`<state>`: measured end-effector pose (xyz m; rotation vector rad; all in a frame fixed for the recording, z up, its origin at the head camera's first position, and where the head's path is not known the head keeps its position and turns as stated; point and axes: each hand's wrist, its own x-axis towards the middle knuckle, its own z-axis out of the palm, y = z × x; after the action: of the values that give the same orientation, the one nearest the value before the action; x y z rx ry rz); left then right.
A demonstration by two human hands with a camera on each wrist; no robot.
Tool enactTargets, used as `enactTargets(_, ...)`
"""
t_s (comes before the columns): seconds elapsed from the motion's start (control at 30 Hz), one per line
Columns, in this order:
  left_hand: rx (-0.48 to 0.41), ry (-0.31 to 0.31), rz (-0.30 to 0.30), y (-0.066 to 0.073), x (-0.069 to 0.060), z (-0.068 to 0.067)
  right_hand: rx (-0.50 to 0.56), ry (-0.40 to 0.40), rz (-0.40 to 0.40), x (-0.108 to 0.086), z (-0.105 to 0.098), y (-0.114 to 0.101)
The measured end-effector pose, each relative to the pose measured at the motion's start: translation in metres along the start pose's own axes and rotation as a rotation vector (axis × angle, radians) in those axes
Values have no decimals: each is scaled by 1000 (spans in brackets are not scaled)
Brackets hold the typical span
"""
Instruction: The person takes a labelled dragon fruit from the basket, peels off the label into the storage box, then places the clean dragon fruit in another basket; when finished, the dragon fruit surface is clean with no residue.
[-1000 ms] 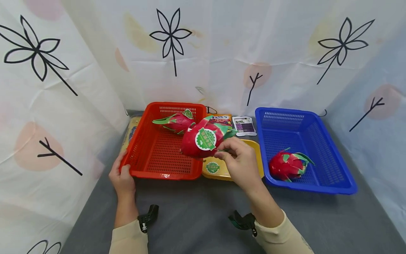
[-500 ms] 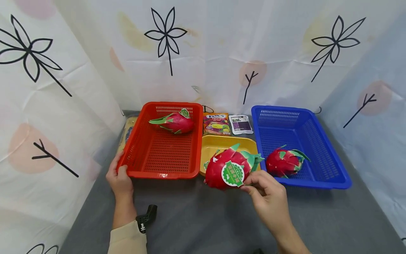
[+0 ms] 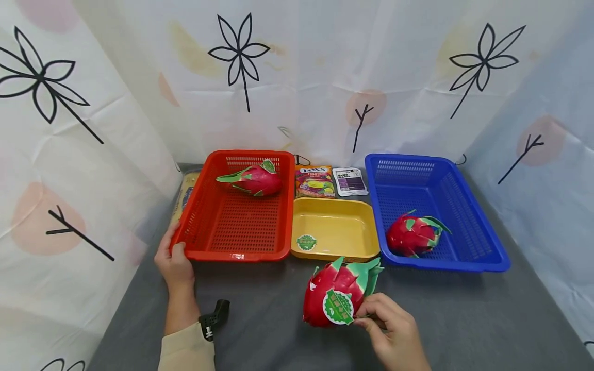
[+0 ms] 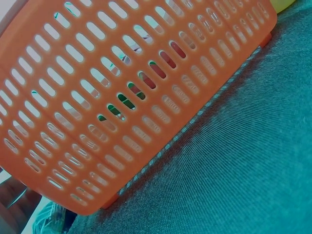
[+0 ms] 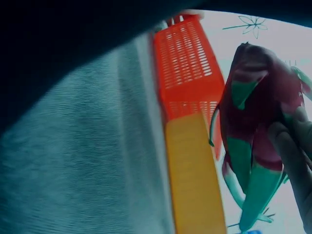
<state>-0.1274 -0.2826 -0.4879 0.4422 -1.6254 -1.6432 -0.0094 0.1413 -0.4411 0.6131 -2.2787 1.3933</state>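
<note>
Pinched by its edge leaves in my right hand (image 3: 392,330), a red dragon fruit (image 3: 327,296) with a green round label hangs over the grey surface in front of the yellow tray (image 3: 339,226). In the right wrist view the fingers (image 5: 292,156) press on the fruit (image 5: 253,112). My left hand (image 3: 176,263) grips the front left corner of the red basket (image 3: 250,226); in the left wrist view part of that hand (image 4: 17,204) shows beside the basket's perforated wall (image 4: 161,117). A second dragon fruit (image 3: 257,180) lies at the back of the red basket.
The blue basket (image 3: 482,221) at the right holds another dragon fruit (image 3: 413,235). Behind the yellow tray lie a candy packet (image 3: 314,181) and a white and purple packet (image 3: 350,182). A yellowish packet (image 3: 184,196) is left of the red basket. Patterned cloth (image 3: 306,118) hangs behind.
My right hand has carried the dragon fruit from over the red basket and yellow tray, rightward and toward me, to the front of the tray. My left hand keeps its grip on the red basket.
</note>
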Motion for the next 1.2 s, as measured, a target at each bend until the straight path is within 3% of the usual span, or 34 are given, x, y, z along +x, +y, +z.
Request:
enactTargets(0.13,-1,10,-3,0,-1,-1,-7,6,42,-6,8,7)
enactTargets(0.4,8,19,4,-1,-2,-2,-57,23,238,-5,29,25)
enactTargets(0.53,68,27,19,3,-5,-2,-43,21,238,-7,36,36)
enactTargets(0.6,113,43,55,8,-7,0,-34,19,213,-8,39,40)
enactTargets(0.67,147,74,123,20,-11,2,-28,16,191,-10,40,42)
enactTargets(0.8,175,112,371,51,-20,6,-3,8,165,-10,41,43)
enactTargets(0.9,144,74,560,70,-25,10,19,3,142,-9,41,42)
enactTargets(1.0,71,-22,682,80,-31,18,27,9,146,-8,41,41)
enactTargets(1.2,-106,-326,858,86,-58,39,41,8,222,-5,44,38)
